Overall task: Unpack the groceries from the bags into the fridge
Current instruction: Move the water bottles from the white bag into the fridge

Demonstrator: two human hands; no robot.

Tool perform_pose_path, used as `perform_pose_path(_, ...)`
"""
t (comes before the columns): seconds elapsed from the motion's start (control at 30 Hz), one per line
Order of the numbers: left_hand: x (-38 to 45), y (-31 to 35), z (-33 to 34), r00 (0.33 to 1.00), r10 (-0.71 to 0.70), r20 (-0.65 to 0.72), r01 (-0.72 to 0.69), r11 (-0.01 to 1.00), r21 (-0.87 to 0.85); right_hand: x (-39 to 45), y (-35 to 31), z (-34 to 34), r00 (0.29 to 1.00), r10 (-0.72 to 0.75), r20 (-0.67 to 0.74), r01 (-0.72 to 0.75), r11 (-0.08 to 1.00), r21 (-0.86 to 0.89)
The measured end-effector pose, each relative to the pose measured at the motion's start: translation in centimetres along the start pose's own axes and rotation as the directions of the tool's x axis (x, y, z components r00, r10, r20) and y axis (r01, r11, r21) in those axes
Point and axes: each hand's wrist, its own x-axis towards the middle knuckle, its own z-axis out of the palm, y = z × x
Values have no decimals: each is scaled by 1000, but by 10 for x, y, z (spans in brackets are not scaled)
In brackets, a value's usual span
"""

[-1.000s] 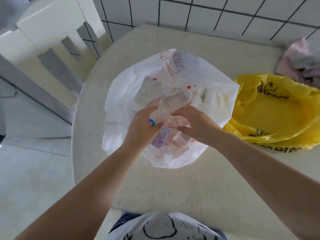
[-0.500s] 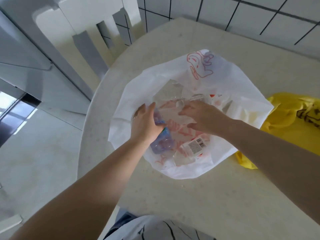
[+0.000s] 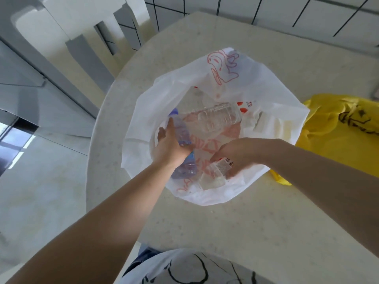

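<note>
A white plastic bag point(image 3: 270, 103) with red print lies open on the round table point(image 3: 246, 232). Inside it lie plastic bottles. My left hand point(image 3: 170, 146) grips a purple-tinted bottle point(image 3: 180, 132) around its middle, its cap pointing away from me. My right hand point(image 3: 235, 154) curls around a clear bottle with a barcode label point(image 3: 217, 173) at the near side of the bag. A third clear bottle point(image 3: 219, 117) lies across the bag's middle, untouched.
A yellow plastic bag point(image 3: 336, 140) lies right of the white bag on the table. A white chair point(image 3: 82, 37) stands at the table's far left. A tiled wall point(image 3: 266, 13) runs behind. Grey floor point(image 3: 41, 181) lies to the left.
My left hand has closed round the purple bottle and raised it. My right hand moved toward me onto the barcode-labelled bottle. The view shifted left, so the yellow bag is further right.
</note>
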Motion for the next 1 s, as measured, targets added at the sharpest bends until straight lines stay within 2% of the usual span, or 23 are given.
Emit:
perform_pose_path(0.13,0,1,-2,1000,-11,28,13,999,-52,1,-9,1,996,23,85,-13,993,-119)
perform_pose_path(0.3,-9,1,-6,1000,-11,26,15,986,-163,-2,-5,9,999,28,-37,-31,994,-107)
perform_pose_path(0.4,-18,3,-8,997,69,-29,-72,992,-101,-8,-1,17,991,30,-127,-42,995,-93)
perform_pose_path(0.5,-25,4,-11,980,170,-99,-176,983,-52,-19,6,22,965,81,-251,-81,997,11)
perform_pose_path(0.57,-30,6,-15,965,221,-140,-230,972,-55,-30,10,23,926,134,-354,-61,976,209)
perform_pose_path(0.67,-43,14,-24,961,208,-181,-233,964,-125,-48,11,19,846,237,-477,57,851,523)
perform_pose_path(0.73,-54,20,-29,958,180,-223,-222,958,-180,-56,8,16,777,322,-541,133,756,641)
perform_pose_path(0.87,-76,24,-38,919,152,-363,-246,942,-227,-62,-4,15,665,412,-623,295,621,726)
perform_pose_path(0.93,-87,22,-44,894,154,-421,-284,921,-266,-62,-14,14,633,445,-633,370,544,753)
perform_pose_path(1.0,-96,16,-50,879,157,-450,-313,902,-297,-63,-27,11,619,444,-648,420,510,751)
